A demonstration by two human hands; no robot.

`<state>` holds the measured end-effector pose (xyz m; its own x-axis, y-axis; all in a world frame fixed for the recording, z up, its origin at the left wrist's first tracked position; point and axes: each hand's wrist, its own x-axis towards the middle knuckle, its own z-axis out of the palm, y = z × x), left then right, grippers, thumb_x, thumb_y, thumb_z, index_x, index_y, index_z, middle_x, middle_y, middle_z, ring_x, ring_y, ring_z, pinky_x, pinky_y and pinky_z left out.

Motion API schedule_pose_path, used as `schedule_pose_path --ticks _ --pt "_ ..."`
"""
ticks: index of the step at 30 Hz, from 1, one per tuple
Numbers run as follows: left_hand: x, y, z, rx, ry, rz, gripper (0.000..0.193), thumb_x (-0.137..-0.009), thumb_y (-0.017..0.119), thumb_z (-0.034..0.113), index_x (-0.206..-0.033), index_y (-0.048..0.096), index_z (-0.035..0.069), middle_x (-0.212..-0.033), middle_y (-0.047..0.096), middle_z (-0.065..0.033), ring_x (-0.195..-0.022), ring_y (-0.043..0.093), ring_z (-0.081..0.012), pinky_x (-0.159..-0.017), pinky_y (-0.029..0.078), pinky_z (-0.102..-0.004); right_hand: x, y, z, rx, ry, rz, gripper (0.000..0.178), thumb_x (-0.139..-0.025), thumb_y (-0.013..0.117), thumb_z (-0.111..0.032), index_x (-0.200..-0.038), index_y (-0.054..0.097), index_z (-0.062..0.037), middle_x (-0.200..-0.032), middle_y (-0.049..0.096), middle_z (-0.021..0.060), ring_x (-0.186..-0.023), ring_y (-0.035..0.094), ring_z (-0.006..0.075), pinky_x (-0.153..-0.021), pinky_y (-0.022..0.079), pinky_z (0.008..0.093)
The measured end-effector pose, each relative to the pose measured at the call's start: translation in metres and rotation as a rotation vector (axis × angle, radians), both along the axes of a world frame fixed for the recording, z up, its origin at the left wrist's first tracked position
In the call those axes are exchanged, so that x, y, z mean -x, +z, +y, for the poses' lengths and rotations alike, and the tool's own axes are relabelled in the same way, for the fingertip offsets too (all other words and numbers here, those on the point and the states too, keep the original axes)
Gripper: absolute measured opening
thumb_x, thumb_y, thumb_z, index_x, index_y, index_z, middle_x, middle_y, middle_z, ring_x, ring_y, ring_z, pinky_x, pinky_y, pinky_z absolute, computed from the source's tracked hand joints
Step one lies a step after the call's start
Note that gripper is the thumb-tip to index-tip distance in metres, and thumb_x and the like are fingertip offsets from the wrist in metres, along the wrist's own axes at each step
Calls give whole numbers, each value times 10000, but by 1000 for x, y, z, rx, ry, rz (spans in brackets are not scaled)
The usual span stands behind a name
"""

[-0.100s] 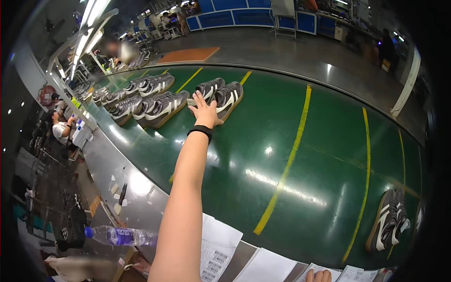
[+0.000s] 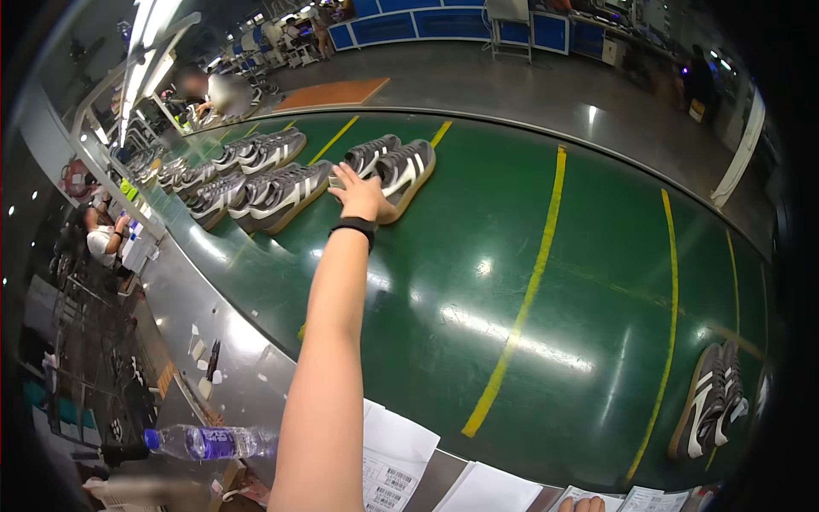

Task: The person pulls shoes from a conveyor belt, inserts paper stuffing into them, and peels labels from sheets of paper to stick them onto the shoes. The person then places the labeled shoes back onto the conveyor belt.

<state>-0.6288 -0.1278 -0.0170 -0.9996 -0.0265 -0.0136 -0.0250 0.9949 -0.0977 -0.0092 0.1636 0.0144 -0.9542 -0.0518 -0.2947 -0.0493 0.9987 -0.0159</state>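
Note:
My left hand (image 2: 360, 196) reaches far over the green conveyor belt (image 2: 426, 282), fingers spread across the heel end of a pair of grey sneakers with white stripes. The thumb lies by the heel of the right-hand sneaker (image 2: 409, 175); the fingers lie over the back of the left-hand sneaker (image 2: 373, 151), hiding part of it. At the lower edge only the bent fingers of my right hand (image 2: 583, 504) show, held close together over the printed sheets (image 2: 653, 499). Whatever they may hold is out of sight.
More grey sneakers (image 2: 277, 196) stand in pairs to the left, and another pair (image 2: 708, 401) is at the far right. Yellow lines (image 2: 516, 324) cross the belt. Along the steel ledge (image 2: 247, 341) are paper stacks (image 2: 486, 491) and a water bottle (image 2: 209, 442). Other people work at the left.
The whole view has shifted slightly. My left hand stays at the sneakers, its fingers a little further left over the left-hand one. My right hand looks much the same.

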Motion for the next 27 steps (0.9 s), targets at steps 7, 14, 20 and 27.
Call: schedule_pose_path --ticks 7,14,20,27 --pt "15 27 -20 -94 145 -167 1038 -583 686 688 -1394 538 58 -1609 163 -232 -1497 -59 -430 -1100 -47 -727 12 3 -7 -56 24 -53 370 -795 510 -50 -1155 551 25 -979 544 212 -942 512 362 -876 433 462" --pt "2 -2 -14 -30 -184 112 736 -570 791 561 -1108 725 64 -1362 525 -198 -1318 418 -348 -1044 375 -617 21 12 -15 64 -38 -57 402 -815 508 -35 -1211 529 34 -995 538 212 -969 513 370 -921 409 489" --pt "-50 -16 22 65 -62 271 445 -710 749 473 -1026 753 161 -1265 498 -122 -1249 425 -323 -921 452 -561 7 3 -12 107 -118 77 440 -815 505 -17 -1253 541 -4 -986 541 196 -998 516 375 -1044 364 537" --pt "-89 -12 -28 -559 29 -193 684 -689 760 601 -1229 690 186 -1420 452 -253 -1371 318 -450 -1046 319 -667 -3 -23 -11 85 -34 265 440 -848 539 -58 -1286 577 -26 -1019 604 201 -1033 562 374 -1018 401 550"
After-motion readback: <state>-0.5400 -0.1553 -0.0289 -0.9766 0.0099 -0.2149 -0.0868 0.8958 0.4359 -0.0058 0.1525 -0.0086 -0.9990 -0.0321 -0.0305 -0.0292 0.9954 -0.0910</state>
